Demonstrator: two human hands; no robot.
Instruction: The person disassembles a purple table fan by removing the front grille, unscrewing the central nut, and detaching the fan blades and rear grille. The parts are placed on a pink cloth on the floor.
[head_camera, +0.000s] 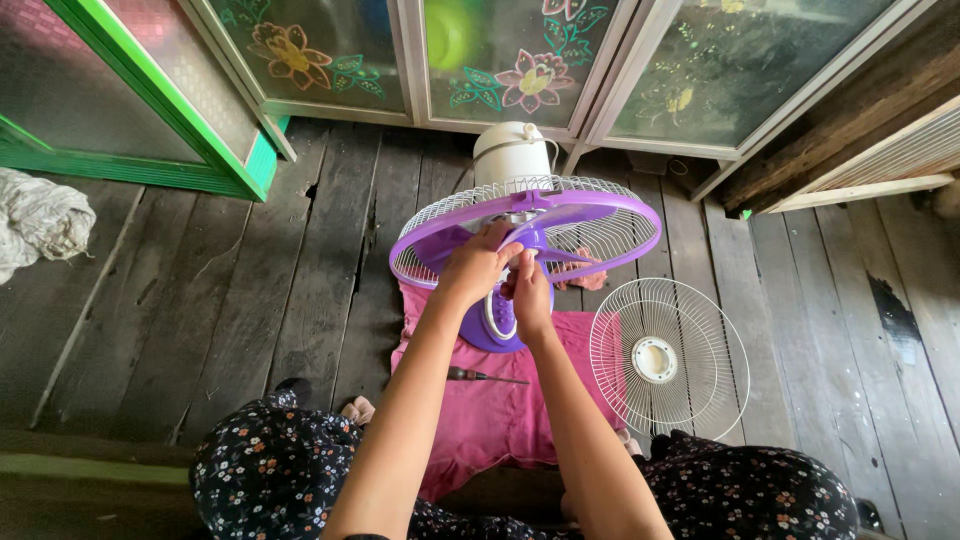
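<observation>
Floral-print knees frame a pink cloth (500, 410) on the plank floor (250, 300), where a screwdriver (485, 377) lies. Just right, a detached white fan grille (668, 358) lies flat. Above the cloth, the left hand (473, 267) and right hand (527, 293) pinch narrowly around the hub of a purple fan (525, 230), its white motor housing (512, 152) behind.

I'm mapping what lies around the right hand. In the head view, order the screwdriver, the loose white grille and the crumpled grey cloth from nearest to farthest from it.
From the right hand at the fan's hub:
1. Screwdriver, just below the hand, on the pink cloth.
2. White grille, flat on the floor to the right.
3. Grey cloth, far left edge.
</observation>
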